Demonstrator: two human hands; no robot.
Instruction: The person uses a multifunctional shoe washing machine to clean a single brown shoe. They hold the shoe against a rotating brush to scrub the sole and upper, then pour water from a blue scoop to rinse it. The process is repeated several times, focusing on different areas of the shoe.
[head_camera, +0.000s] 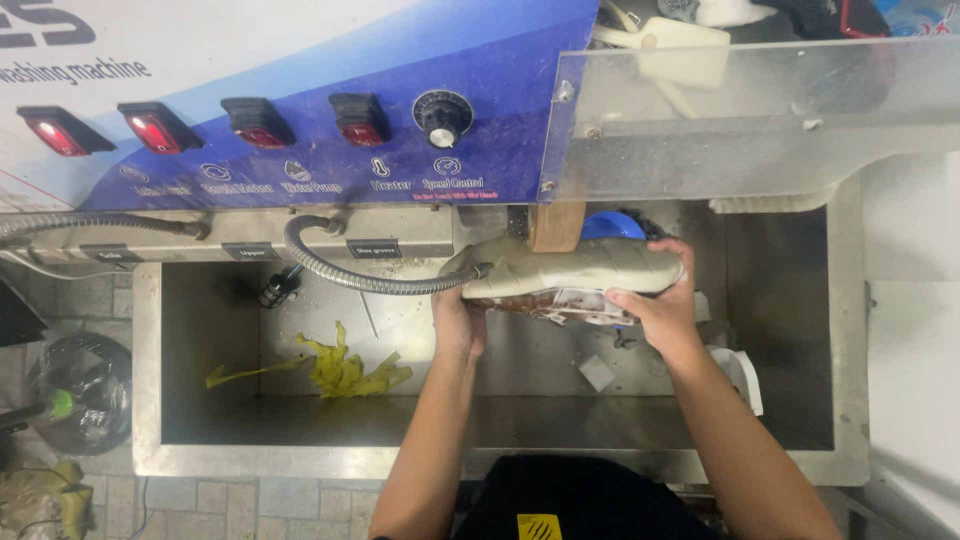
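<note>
A worker leans over the stainless-steel trough (150, 400) of a bottle-washing machine, both hands closed on a cloudy plastic bottle (575, 272) held on its side at the centre of the frame.

At nine o'clock, a dark plastic bag (85, 385) sits on the tiled floor outside the trough. Inside it, toward eight o'clock from the bottle, yellow scraps (340, 370) of torn label lie on the wet steel. A flexible metal hose (350, 270) curves in from ten o'clock and meets the bottle's neck end.

The left hand (460, 325) wraps the underside of the bottle near the neck; the right hand (655, 300) clamps its base end at three o'clock, fingers curled over the top. A half-peeled brown-and-white label (560, 303) hangs from the bottle's lower side. A wooden block (556, 226) and a blue brush-like part (612, 226) stand just behind the bottle at twelve o'clock, below the blue control panel (400, 120) with its red rocker switches and a black dial (442, 118).

The risks appear plain: a wet, slick bottle could slip from either grip and drop into the trough; the hose could pop off the neck and spray; fingers of the right hand sit close to the blue part, which could catch them if it turns. Loose label scraps might clog a drain.
</note>
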